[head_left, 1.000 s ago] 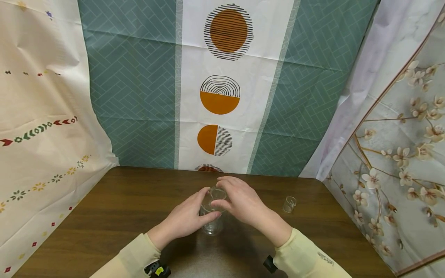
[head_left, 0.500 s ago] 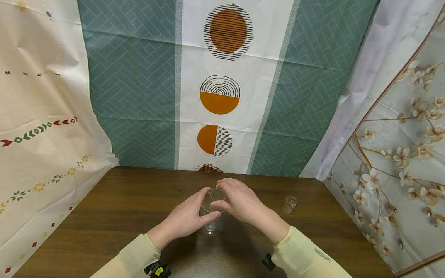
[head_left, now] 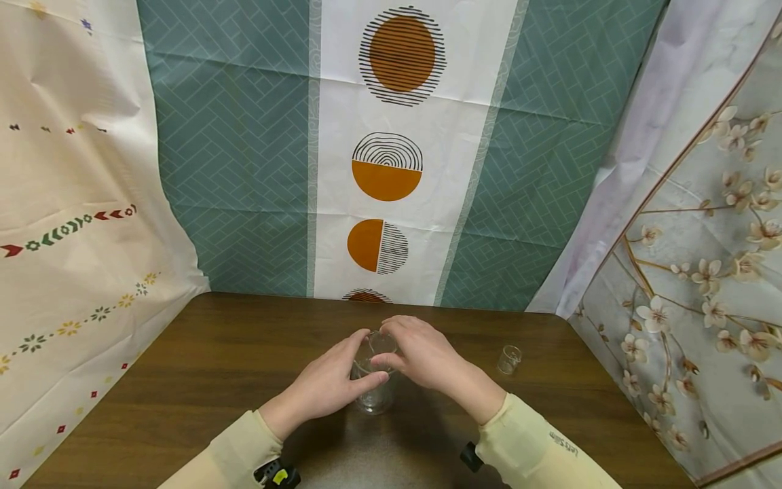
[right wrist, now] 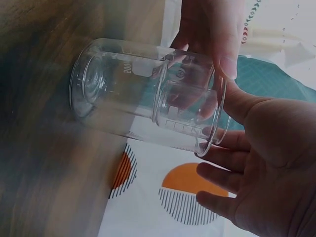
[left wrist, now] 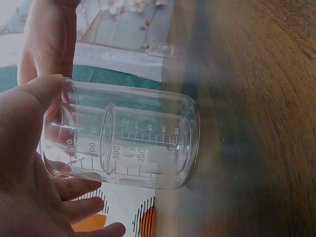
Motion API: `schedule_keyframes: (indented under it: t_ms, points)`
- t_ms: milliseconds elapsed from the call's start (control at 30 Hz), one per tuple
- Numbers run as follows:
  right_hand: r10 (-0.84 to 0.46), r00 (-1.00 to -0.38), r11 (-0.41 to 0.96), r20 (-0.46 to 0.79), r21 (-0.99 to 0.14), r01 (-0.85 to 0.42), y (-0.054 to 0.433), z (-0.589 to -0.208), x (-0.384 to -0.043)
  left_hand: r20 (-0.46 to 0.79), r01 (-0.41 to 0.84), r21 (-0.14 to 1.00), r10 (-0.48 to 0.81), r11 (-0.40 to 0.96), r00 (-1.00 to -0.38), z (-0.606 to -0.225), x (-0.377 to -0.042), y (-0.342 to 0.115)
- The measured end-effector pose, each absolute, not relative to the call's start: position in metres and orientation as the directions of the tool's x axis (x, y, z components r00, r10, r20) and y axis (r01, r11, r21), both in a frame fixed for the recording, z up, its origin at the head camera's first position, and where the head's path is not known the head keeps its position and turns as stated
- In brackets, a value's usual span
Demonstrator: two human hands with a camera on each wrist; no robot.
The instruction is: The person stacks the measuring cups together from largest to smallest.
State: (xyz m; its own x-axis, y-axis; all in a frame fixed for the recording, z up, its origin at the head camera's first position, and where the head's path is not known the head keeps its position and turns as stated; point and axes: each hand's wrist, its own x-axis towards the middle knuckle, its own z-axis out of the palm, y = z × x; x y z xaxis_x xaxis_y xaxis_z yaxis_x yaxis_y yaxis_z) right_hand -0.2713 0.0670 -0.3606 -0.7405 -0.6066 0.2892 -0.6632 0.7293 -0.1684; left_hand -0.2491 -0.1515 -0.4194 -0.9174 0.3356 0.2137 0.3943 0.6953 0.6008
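Observation:
A large clear glass beaker (head_left: 374, 402) stands upright on the table between the two hands. My left hand (head_left: 326, 382) holds it near the top, thumb at the front and fingers round the far side. Inside, at the bottom, sits a smaller beaker with a white scale (left wrist: 150, 132), seen in the left wrist view. Another small beaker (head_left: 383, 343) is at the mouth of the large one, its lower part inside. My right hand (head_left: 424, 354) pinches this upper beaker near its rim, thumb in front and fingers behind.
One more small glass beaker (head_left: 509, 360) stands apart on the right of the brown wooden table (head_left: 244, 339). Behind the table hangs a green and white patterned cloth (head_left: 244, 170), with further cloths to left and right.
My right wrist and sleeve have shifted slightly left, and the right hand has dipped a little. The left hand and the large beaker look unmoved.

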Motion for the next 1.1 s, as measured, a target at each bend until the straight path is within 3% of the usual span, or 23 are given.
schedule_keyframes:
  t_ms: [1100]
  points:
    - [-0.623,-0.775,0.733,0.108,-0.266,-0.626,0.0662,-0.3584,-0.2787,0.224,0.410,0.601,0.348,0.686,-0.910,-0.4191,-0.2473,-0.1538]
